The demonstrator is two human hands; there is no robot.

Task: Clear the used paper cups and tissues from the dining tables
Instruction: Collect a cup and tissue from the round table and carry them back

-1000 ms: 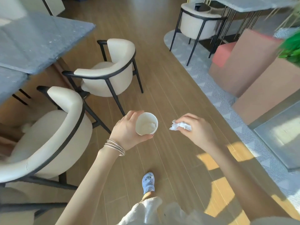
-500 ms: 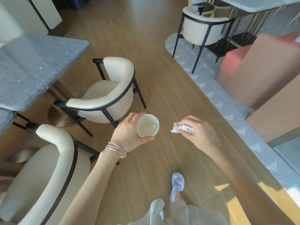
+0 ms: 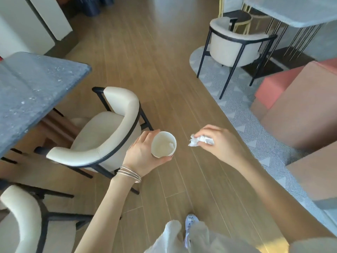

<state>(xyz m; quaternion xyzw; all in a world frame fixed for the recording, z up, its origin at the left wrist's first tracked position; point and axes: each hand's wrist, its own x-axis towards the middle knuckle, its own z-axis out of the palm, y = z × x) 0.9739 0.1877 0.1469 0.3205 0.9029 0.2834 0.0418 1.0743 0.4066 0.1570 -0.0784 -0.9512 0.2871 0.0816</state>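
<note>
My left hand [image 3: 142, 154] grips a white paper cup [image 3: 163, 144] at waist height over the wooden floor, its mouth facing up; a bit of white tissue lies inside it. A short way to the right, my right hand [image 3: 218, 143] pinches a crumpled white tissue [image 3: 198, 140], which sticks out toward the cup. The two hands are apart and neither touches any furniture.
A grey stone-topped table [image 3: 36, 92] stands at the left with two cream armchairs [image 3: 109, 134] beside it. Another cream chair [image 3: 235, 46] and a pale table [image 3: 291, 13] are far right. Pink-brown blocks [image 3: 300, 106] and a patterned rug [image 3: 255, 128] line the right side.
I have walked forward: the chairs and the grey table slid toward me and down the view. Both hands kept their hold on the cup and the tissue.
</note>
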